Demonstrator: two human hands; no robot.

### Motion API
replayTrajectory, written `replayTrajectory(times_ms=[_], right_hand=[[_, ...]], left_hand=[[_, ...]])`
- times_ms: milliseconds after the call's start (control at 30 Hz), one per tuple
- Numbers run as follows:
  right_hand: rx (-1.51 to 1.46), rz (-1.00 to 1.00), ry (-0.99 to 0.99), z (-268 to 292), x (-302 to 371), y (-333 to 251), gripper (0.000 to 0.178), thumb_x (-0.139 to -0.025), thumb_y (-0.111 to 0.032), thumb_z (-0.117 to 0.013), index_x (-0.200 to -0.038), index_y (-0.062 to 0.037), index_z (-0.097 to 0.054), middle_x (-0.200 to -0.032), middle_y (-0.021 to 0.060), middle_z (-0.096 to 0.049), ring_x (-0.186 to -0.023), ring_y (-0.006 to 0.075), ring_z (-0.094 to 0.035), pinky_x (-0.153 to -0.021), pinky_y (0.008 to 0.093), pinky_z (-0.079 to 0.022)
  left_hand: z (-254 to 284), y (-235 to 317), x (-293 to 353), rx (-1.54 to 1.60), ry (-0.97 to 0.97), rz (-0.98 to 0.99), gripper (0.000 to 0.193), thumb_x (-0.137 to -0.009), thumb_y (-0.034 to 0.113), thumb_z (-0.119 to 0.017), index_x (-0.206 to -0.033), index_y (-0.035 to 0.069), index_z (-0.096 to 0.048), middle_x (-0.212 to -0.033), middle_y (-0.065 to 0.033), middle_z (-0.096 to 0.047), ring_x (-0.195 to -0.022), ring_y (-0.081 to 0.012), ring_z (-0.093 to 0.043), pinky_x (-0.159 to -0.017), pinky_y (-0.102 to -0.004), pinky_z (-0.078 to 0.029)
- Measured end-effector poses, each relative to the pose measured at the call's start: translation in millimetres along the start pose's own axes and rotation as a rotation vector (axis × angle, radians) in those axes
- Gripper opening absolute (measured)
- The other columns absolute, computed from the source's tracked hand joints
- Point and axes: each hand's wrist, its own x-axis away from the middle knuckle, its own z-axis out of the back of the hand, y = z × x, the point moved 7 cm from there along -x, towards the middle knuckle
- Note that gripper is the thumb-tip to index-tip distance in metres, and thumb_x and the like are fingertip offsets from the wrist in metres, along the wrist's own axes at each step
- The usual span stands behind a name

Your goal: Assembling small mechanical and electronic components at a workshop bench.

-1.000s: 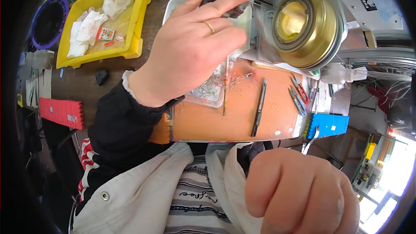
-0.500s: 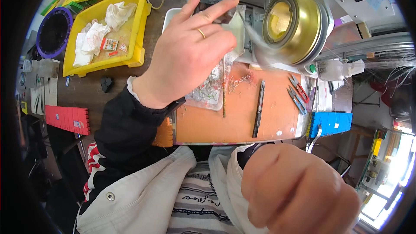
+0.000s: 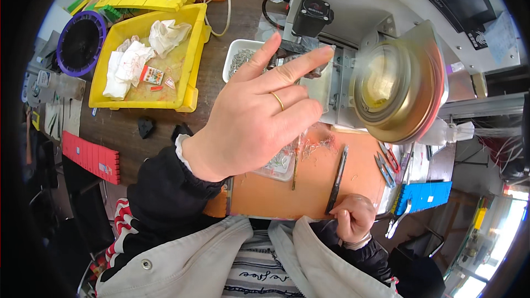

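Observation:
My left hand [image 3: 259, 116], with a ring on one finger, reaches over the near side of a bench machine [image 3: 314, 16]. Two fingers stretch out. The others bend as in a pinch, and their tips and the thumb are hidden, so what they hold does not show. Just right of it, a gold-coloured round spool-like part [image 3: 383, 85] looks smeared, as if turning. My right hand [image 3: 354, 218] is closed at the front edge of the orange work board [image 3: 265, 198], beside a black pen-shaped tool [image 3: 338, 179]. Its contents, if any, cannot be made out.
A clear tray [image 3: 281, 166] of small metal hooks lies partly under my left hand. Red-handled snips [image 3: 391, 157] and blue-handled snips [image 3: 383, 170] rest at the right. A yellow bin [image 3: 190, 91] with crumpled tissues stands left, and a white dish [image 3: 227, 66] behind.
My right hand has gone from close to the camera down to the board's front edge, still closed. My left hand keeps much the same pose. The whole view has shifted.

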Motion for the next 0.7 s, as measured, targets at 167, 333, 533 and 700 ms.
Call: replayTrajectory(times_ms=[167,333,533,700], right_hand=[[0.069,0.093,0.036,-4.5,-0.5,1.0,0.007,-0.075,-0.003,-0.067,-0.068,-0.0051,-0.065,-0.058,0.0040,-0.060,-0.045,0.0215,-0.053,-0.046,0.0327,-0.041],[0.123,0.094,-0.001,-5.1,0.4,3.1,0.007,-0.073,-0.004,-0.070,-0.068,-0.0073,-0.065,-0.059,0.0035,-0.059,-0.046,0.0217,-0.052,-0.048,0.0326,-0.042],[0.129,0.053,0.029,-4.4,5.3,4.3,0.008,-0.074,-0.005,-0.071,-0.069,-0.0090,-0.065,-0.059,0.0023,-0.060,-0.052,0.0212,-0.055,-0.057,0.0332,-0.045],[0.169,0.066,0.006,-6.6,1.6,1.5,0.008,-0.076,-0.006,-0.071,-0.070,-0.0089,-0.066,-0.058,0.0022,-0.060,-0.052,0.0206,-0.056,-0.057,0.0323,-0.045]], left_hand=[[-3.6,0.5,-0.1,-0.044,-0.038,-0.003,0.007,-0.074,0.008,-0.071,-0.080,0.009,-0.068,-0.078,-0.0036,-0.067,-0.125,-0.0303,-0.059,-0.116,-0.0553,-0.026],[-4.1,1.5,-2.2,-0.062,-0.113,0.034,0.009,-0.073,0.008,-0.070,-0.082,0.009,-0.070,-0.079,-0.0028,-0.068,-0.124,-0.0331,-0.060,-0.115,-0.0563,-0.027],[-5.1,1.3,0.1,-0.077,-0.096,0.019,0.015,-0.068,0.008,-0.069,-0.083,0.010,-0.071,-0.080,-0.0007,-0.068,-0.123,-0.0352,-0.061,-0.114,-0.0585,-0.028],[-6.3,1.5,1.4,-0.096,-0.092,0.014,0.016,-0.067,0.009,-0.069,-0.082,0.010,-0.071,-0.082,0.0000,-0.069,-0.123,-0.0347,-0.061,-0.115,-0.0580,-0.027]])
